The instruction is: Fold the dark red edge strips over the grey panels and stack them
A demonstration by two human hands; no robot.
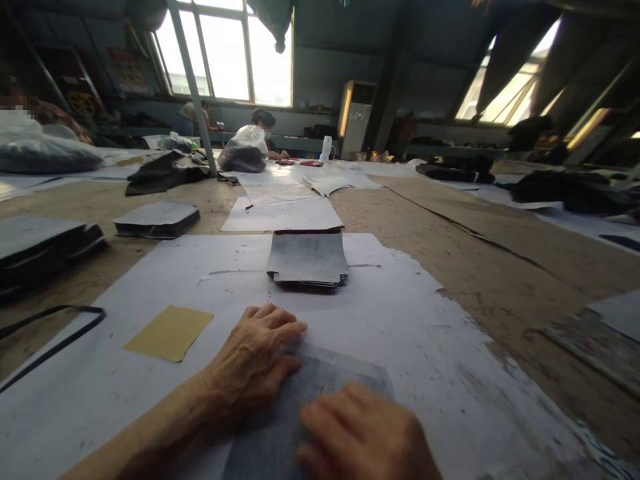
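Note:
A thin, translucent grey-blue sheet (280, 433) lies on the white paper (400, 333) right in front of me. My left hand (257, 357) rests at its upper left corner, open, with fingers stretched forward and the thumb apart on the sheet. Over the right part of the sheet is my right hand (367, 430), blurred and with its fingers curled in; what they hold, if anything, is hidden. Just beyond both hands sits a stack of grey-white, dark-edged pieces (307, 257). A yellowish square piece (169, 333) lies left of my left hand.
More dark-edged stacks (157, 217) stand at the left, near a bent black strip (60, 343). Several people work farther back. A thin post (193, 80) rises from the table by a plastic bag of dark material (244, 153). Dark fabric (565, 190) lies far right.

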